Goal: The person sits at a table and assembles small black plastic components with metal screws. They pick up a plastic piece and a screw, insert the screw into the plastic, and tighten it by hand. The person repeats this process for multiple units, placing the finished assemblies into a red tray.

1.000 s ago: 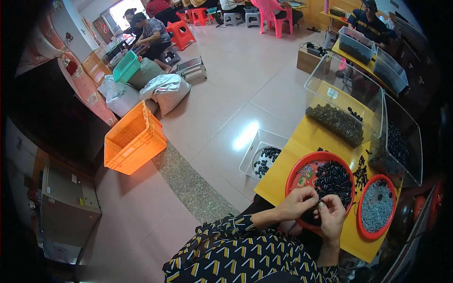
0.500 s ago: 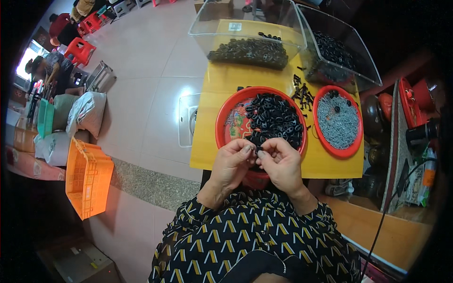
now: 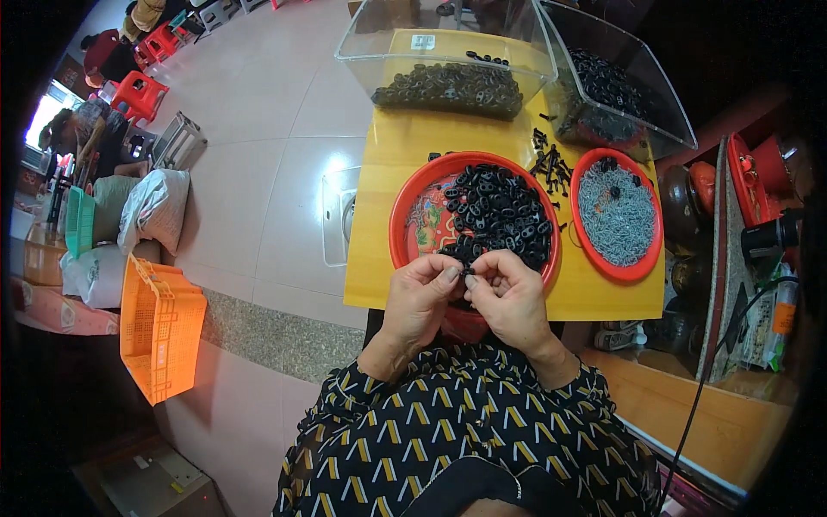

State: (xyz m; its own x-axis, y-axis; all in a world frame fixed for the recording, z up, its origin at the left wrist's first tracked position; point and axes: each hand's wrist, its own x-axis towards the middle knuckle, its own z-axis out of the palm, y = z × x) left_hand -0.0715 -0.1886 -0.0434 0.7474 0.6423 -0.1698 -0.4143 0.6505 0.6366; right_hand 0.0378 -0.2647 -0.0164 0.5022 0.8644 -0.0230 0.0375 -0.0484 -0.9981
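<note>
Between the fingertips of both hands is a small black part [image 3: 467, 271], mostly covered by my fingers. My left hand [image 3: 424, 297] pinches it from the left, and my right hand [image 3: 510, 293] pinches it from the right. The hands meet over the near rim of a red round tray [image 3: 398, 215]. In that tray lies a heap of black oval pieces with holes [image 3: 504, 207]. To its right, a smaller red tray [image 3: 633, 274] holds many thin silvery screws [image 3: 616, 224] and a few black pieces.
Loose black parts [image 3: 549, 165] lie on the yellow table [image 3: 370, 276] between the trays. Two clear bins, one left [image 3: 362, 73] and one right [image 3: 676, 112], stand behind with black pieces inside. An orange crate [image 3: 159, 336] is on the floor at left. Further off, people sit near red stools [image 3: 139, 95].
Both hands stay together at the tray's near rim, with only slight shifts of the fingers around the black part. The whole view has moved slightly.
</note>
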